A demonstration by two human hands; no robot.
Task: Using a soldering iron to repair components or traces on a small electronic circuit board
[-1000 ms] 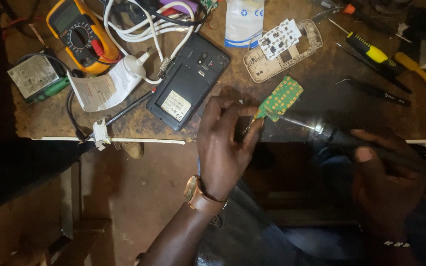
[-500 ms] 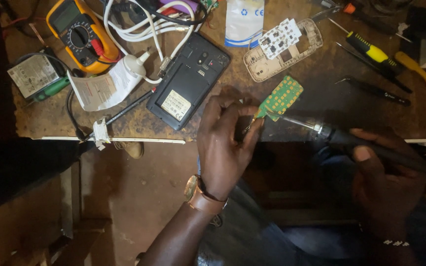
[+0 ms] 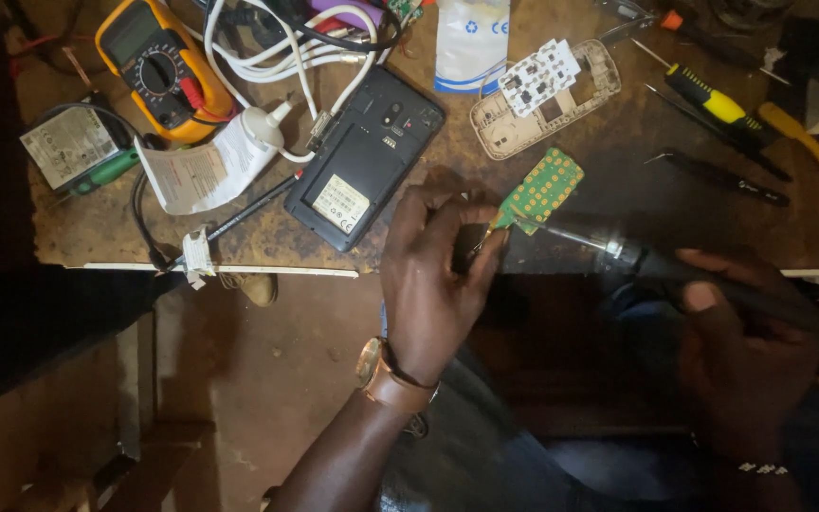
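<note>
While the left hand (image 3: 438, 275) pinches the board (image 3: 537, 190), the right hand (image 3: 741, 332) grips the iron (image 3: 618, 248). If the pinch slips, the tip may burn fingers

Worn brown workbench (image 3: 78, 232), dim reddish floor (image 3: 286, 341).

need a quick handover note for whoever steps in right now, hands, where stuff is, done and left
Left hand: pinches the lower end of the green circuit board, held over the bench edge.
Right hand: grips the soldering iron, tip at the board's lower corner.
Nearby: black phone with back open, left of the board; white keypad frame above it; yellow multimeter at far left; screwdrivers at right.
Done: phone opened, board out.
Left: the joint under the tip; I cannot tell whether solder has flowed.
</note>
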